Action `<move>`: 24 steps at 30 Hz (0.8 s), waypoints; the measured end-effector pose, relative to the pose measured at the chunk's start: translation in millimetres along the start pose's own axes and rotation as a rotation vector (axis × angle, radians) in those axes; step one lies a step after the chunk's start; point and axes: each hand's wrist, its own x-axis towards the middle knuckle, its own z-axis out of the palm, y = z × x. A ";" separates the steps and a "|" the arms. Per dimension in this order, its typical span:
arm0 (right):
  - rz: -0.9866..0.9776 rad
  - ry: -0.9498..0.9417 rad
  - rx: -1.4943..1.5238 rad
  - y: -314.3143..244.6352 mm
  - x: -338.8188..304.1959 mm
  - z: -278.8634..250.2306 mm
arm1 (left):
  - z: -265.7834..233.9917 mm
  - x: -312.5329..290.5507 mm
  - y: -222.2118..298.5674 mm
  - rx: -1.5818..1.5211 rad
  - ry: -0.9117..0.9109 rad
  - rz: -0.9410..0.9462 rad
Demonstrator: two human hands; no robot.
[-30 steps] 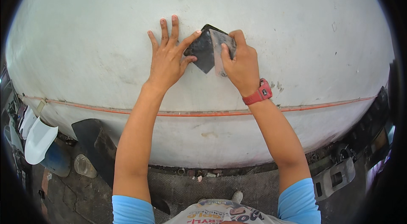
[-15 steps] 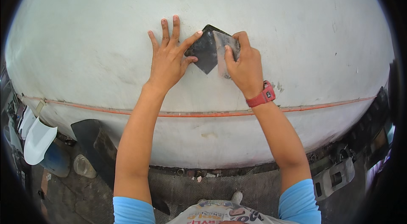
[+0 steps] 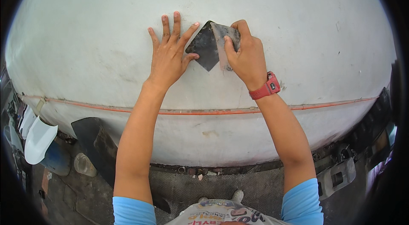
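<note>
A small black diamond-shaped piece point(image 3: 204, 49) lies on a broad whitish surface point(image 3: 106, 67). My left hand point(image 3: 167, 57) is open at its left side, fingers spread on the whitish surface. Its thumb touches the piece's left corner, and the index fingertip is just off the upper left edge. My right hand point(image 3: 248, 57), with a red watch point(image 3: 265, 88) on the wrist, grips a worn grey sheet that looks like sandpaper point(image 3: 226, 35), thumb on top. The sheet covers the right part of the black piece; the hand hides the sheet's far edge.
An orange strip point(image 3: 204, 111) runs across the whitish surface below my hands. At the lower left are a black curved panel point(image 3: 91, 133), a white panel point(image 3: 39, 142), a clear tub point(image 3: 84, 165) and a blue container point(image 3: 56, 159). A grey part point(image 3: 339, 178) lies lower right.
My right hand has moved slightly up, and the sandpaper has tilted with it. My left index finger has shifted up and off the black piece's edge.
</note>
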 end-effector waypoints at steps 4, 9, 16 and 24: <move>-0.135 0.017 -0.001 -1.7 2.2 21.0 | -4.2 3.1 1.1 0.003 -0.010 -0.008; -0.002 0.049 -0.001 -7.6 15.0 5.6 | -5.8 3.3 1.1 -0.004 -0.013 -0.028; -0.034 -0.065 -0.061 -8.5 9.5 5.3 | -5.0 3.7 3.0 0.005 -0.024 -0.049; -0.047 -0.014 -0.072 -2.2 11.5 6.1 | -6.9 3.6 7.0 0.021 -0.038 -0.063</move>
